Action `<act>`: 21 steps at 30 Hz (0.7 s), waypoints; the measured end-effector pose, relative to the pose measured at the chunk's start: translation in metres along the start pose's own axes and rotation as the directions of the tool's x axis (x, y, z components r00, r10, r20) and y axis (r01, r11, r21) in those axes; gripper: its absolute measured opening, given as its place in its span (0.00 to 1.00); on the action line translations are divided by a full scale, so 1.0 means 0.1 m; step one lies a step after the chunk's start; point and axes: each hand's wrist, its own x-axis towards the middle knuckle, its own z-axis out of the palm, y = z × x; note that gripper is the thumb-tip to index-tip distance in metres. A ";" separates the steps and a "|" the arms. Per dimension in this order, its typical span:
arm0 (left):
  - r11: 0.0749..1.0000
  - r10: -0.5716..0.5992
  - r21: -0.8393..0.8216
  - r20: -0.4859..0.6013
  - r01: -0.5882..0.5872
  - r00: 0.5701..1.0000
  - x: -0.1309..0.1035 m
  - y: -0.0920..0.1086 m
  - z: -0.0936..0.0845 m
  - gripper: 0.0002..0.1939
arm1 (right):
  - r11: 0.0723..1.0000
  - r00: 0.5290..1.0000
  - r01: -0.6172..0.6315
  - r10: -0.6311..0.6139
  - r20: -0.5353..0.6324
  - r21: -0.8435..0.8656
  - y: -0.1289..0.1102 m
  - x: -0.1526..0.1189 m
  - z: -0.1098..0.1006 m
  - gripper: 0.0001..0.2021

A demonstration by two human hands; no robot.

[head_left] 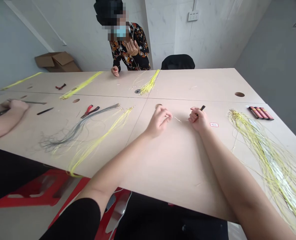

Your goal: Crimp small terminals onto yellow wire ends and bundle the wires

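Over the middle of the table, my left hand (160, 120) is closed in a pinch, and a fine pale wire (178, 119) runs out from its fingertips toward the right. My right hand (198, 119) is a short gap away, its fingers curled round a slim dark tool (202, 108) whose upper end sticks out above the fist; its exact kind is hard to make out. A small red-edged label (214, 124) lies just right of that hand. Farther right spreads a bundle of yellow wires (259, 146) with pale strands among them.
Left of my arms lie a grey wire bundle (80, 126), a yellow one (100, 140) and red-black pliers (89, 111). Red-and-black cylinders (260, 113) sit at the right. A co-worker (130, 46) stands opposite; another person's hands (16, 106) work at the left.
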 end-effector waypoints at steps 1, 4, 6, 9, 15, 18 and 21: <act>0.998 0.016 -0.055 0.025 -0.014 1.000 -0.03 0.01 0.13 0.10 | 1.000 1.000 0.009 -0.009 0.002 -0.006 -0.01 -0.01 0.00 0.09; 0.987 0.064 -0.155 0.086 -0.050 0.994 -0.13 -0.03 0.40 0.09 | 0.994 0.997 0.038 -0.031 0.068 -0.103 0.03 -0.03 0.01 0.09; 0.982 0.126 -0.155 0.143 -0.103 0.982 -0.19 -0.07 0.46 0.09 | 0.975 0.990 0.054 -0.024 0.141 -0.217 0.06 -0.04 0.03 0.10; 0.987 0.113 -0.137 0.177 -0.090 0.978 -0.23 -0.12 0.45 0.08 | 0.917 0.973 0.090 0.003 0.233 -0.389 0.10 -0.03 0.03 0.09; 0.990 -0.058 -0.120 0.104 0.071 0.993 -0.20 -0.17 0.46 0.06 | 0.852 0.953 0.164 -0.006 0.304 -0.498 0.10 -0.01 0.00 0.09; 0.984 -0.138 -0.103 0.051 0.142 0.989 -0.19 -0.22 0.48 0.06 | 0.783 0.942 0.178 0.039 0.333 -0.596 0.07 -0.04 0.02 0.08; 0.967 -0.234 -0.111 -0.019 0.231 0.972 -0.19 -0.26 0.48 0.06 | 0.681 0.933 0.217 0.066 0.354 -0.699 0.03 -0.09 0.06 0.09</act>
